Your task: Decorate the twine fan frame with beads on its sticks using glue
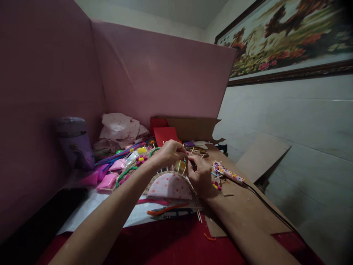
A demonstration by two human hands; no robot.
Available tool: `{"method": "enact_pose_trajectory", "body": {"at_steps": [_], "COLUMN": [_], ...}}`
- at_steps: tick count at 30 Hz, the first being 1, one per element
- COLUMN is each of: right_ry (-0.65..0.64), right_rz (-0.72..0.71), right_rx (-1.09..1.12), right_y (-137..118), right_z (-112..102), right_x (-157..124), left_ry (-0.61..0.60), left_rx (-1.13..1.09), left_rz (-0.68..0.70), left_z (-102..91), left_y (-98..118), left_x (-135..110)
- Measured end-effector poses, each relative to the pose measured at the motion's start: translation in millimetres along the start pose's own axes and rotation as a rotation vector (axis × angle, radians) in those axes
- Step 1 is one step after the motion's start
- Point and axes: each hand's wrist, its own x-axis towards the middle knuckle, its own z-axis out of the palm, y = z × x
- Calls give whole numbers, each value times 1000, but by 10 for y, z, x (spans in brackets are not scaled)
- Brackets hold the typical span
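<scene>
My left hand point(173, 151) and my right hand point(199, 176) meet above a half-round craft piece, both closed in a pinch. A small pinkish bit shows between their fingertips, too small to name. Below them is the piece's white half-disc point(169, 187) with pinkish dots, edged in twine. Thin wooden sticks fan out from it towards an outer twine-wrapped arch. A magenta flower with a yellow centre point(141, 159) and green fuzzy wire point(127, 171) decorate the arch's left side. Another magenta flower point(216, 185) shows beside my right wrist. My forearms hide part of the piece.
A glue gun with a flowered cover point(228, 173) lies at right, its cord trailing forward. Dark-handled snips point(176, 213) and an orange fuzzy wire point(165, 209) lie in front. Pink packets point(107, 182) and a purple tumbler point(75, 143) stand left; cardboard point(248, 208) covers the right side.
</scene>
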Motion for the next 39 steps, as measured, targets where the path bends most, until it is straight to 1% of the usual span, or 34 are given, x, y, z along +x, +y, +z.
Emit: {"method": "enact_pose_trajectory", "body": {"at_steps": [5,10,17,19,20,24,26,28,31,34,37,39], "right_ry": [-52,-85,-113,-120,-115,-12,38,56,48,-2,-46,-66], "right_rz": [-24,-102,-245,-259,-244,-96,-54,-39,-20,-22,-43,-60], "right_rx": [-37,-190,-401,-382,-348,-162,-101,-64,-35,-23,-58,-102], "right_y": [-38,-77,-17,-13,-15,-34,-45,-52,-52,-43,-24,-8], "right_z": [-35,-93,-111,-120,-123,-112,-91,-71,-58,-73,-100,-117], "right_x": [19,61,56,61,67,87,83,71,56,58,73,80], "left_ry": [3,-11,-130,-139,-125,-17,-14,-29,-36,-40,-21,-29], "left_rx": [157,300,452,424,384,129,34,-9,-9,34,119,177], "left_rz": [26,45,119,133,133,98,83,70,61,83,103,108], "left_z": [-49,-90,-103,-102,-100,-78,-62,-51,-53,-77,-106,-120], "left_y": [157,261,274,257,244,170,131,107,108,141,181,209], "left_x": [-59,-106,-144,-136,-125,-60,-32,-21,-31,-54,-70,-77]}}
